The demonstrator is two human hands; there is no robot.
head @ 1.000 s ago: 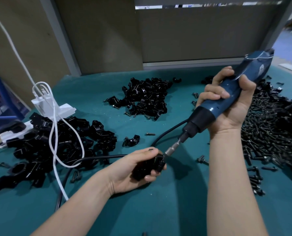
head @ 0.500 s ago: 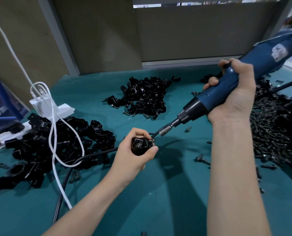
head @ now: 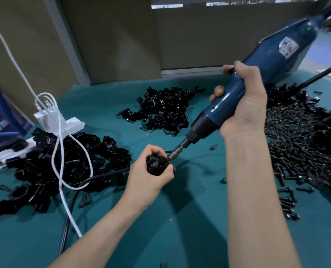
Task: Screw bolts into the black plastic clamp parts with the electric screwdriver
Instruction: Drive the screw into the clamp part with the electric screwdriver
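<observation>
Black plastic clamp part [head: 156, 166] is held just above the teal tabletop [head: 189, 225], near the middle, with the left hand [head: 148, 182] gripping it and its fingers [head: 153, 149] curled round it. The metal bit of the blue electric screwdriver [head: 272, 55] meets the part's upper right side. The tool slants down to the left, and the right hand [head: 244, 105] is wrapped tightly round its body. A pile of bolts [head: 299, 149] lies to the right. More clamp parts are heaped far [head: 164, 111] and left [head: 45, 167], the left heap crossed by a white cable [head: 60, 132].
</observation>
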